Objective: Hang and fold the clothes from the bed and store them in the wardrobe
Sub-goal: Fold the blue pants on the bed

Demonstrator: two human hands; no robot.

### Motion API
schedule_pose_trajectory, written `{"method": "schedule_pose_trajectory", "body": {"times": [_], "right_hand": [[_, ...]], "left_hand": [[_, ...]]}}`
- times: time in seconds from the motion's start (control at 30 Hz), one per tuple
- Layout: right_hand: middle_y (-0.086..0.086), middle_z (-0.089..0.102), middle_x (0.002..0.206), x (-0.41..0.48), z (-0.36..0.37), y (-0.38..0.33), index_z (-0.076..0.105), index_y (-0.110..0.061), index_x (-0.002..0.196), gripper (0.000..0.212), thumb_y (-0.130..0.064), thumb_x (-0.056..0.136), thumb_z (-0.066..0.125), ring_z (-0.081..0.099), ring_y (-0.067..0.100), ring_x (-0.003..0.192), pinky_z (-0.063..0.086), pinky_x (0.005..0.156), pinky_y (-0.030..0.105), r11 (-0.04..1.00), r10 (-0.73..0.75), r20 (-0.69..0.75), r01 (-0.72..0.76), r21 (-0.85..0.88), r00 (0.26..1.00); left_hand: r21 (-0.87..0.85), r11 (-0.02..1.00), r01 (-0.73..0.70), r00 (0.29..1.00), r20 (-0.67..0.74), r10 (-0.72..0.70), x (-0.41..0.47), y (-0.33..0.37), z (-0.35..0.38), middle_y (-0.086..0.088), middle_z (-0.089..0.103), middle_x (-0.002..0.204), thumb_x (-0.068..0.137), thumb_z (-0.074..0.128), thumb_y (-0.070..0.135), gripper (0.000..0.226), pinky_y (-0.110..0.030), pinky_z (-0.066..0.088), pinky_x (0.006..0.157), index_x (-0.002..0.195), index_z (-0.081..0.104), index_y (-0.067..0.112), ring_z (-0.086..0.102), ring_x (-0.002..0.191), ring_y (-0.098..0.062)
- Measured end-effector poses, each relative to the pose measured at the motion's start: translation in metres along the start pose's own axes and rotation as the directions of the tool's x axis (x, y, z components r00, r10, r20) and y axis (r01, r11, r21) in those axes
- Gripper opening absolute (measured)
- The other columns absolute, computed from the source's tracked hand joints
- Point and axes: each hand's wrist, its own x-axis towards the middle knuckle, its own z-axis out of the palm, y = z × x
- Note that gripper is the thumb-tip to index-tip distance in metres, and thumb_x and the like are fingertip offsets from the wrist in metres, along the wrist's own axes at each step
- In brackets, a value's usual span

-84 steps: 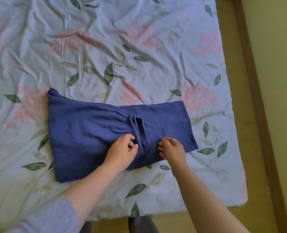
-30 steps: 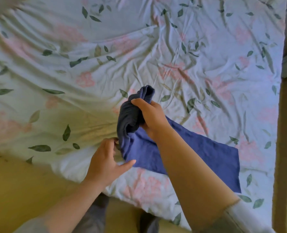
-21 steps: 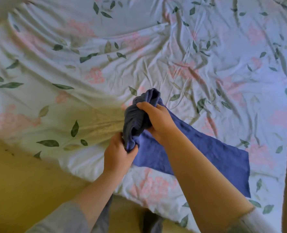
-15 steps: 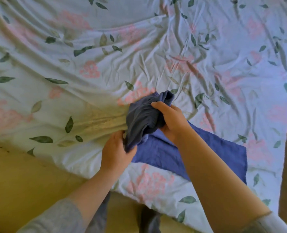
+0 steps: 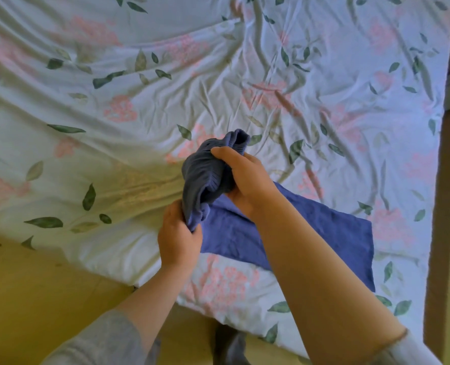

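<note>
Diagonally, blue garment (image 5: 345,248) toward lower right

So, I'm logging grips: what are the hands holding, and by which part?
The blue garment: right hand grips its bunched upper end, left hand grips the gathered edge just below.

Blue garment (image 5: 310,241), earlier flat and folded on bed (image 5: 139,114), now lifted at one end, bunched in right hand (image 5: 247,177). Left hand (image 5: 179,238), open beside cloth one second ago, now grips bunch's lower tip.
</note>
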Motion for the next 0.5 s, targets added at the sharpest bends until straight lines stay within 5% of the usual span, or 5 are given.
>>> {"method": "schedule_pose_trajectory", "body": {"times": [0.13, 0.27, 0.33, 0.5], "right_hand": [[0.005, 0.071, 0.096, 0.005, -0.040, 0.006, 0.064, -0.021, 0.092, 0.003, -0.020, 0.089, 0.065, 0.068, 0.026, 0.094, 0.057, 0.086, 0.046, 0.949, -0.083, -0.100, 0.048, -0.312, 0.992], [0.000, 0.068, 0.081, 0.012, -0.088, 0.038, 0.060, -0.026, 0.082, 0.011, -0.019, 0.089, 0.064, 0.066, 0.020, 0.078, 0.058, 0.075, 0.044, 0.894, -0.107, -0.205, 0.004, -0.448, 0.973], [0.006, 0.068, 0.082, 0.018, -0.111, 0.062, 0.064, -0.017, 0.089, 0.002, -0.019, 0.089, 0.065, 0.065, 0.018, 0.074, 0.058, 0.070, 0.041, 0.869, -0.095, -0.265, -0.049, -0.492, 0.960], [0.019, 0.063, 0.082, 0.039, -0.151, 0.122, 0.061, 0.006, 0.095, 0.023, -0.016, 0.088, 0.064, 0.059, 0.031, 0.076, 0.051, 0.066, 0.044, 0.793, -0.032, -0.368, -0.200, -0.575, 0.929]], "left_hand": [[-0.012, 0.997, 0.079, 0.994, 0.071, -0.078, -0.005, -0.030, -0.018, -0.011, 0.057, 0.109, 0.081, 0.064, 0.003, 0.032, -0.043, 0.050, 0.071, 0.113, 0.058, 0.009, 0.059, 0.085, -0.028], [0.036, 0.999, 0.018, 0.988, 0.152, -0.023, -0.015, -0.048, -0.025, -0.006, 0.049, 0.116, 0.078, 0.067, -0.005, 0.042, -0.037, 0.053, 0.073, 0.116, 0.055, 0.010, 0.056, 0.084, -0.019], [0.077, 0.996, -0.042, 0.975, 0.220, 0.024, -0.013, -0.055, -0.022, -0.009, 0.049, 0.114, 0.075, 0.068, -0.009, 0.042, -0.041, 0.054, 0.072, 0.112, 0.057, 0.007, 0.057, 0.085, -0.025], [0.261, 0.942, -0.210, 0.929, 0.352, 0.109, -0.011, -0.080, -0.013, -0.012, 0.054, 0.101, 0.063, 0.072, -0.009, 0.035, -0.036, 0.047, 0.060, 0.093, 0.062, 0.005, 0.059, 0.076, -0.033]]}}
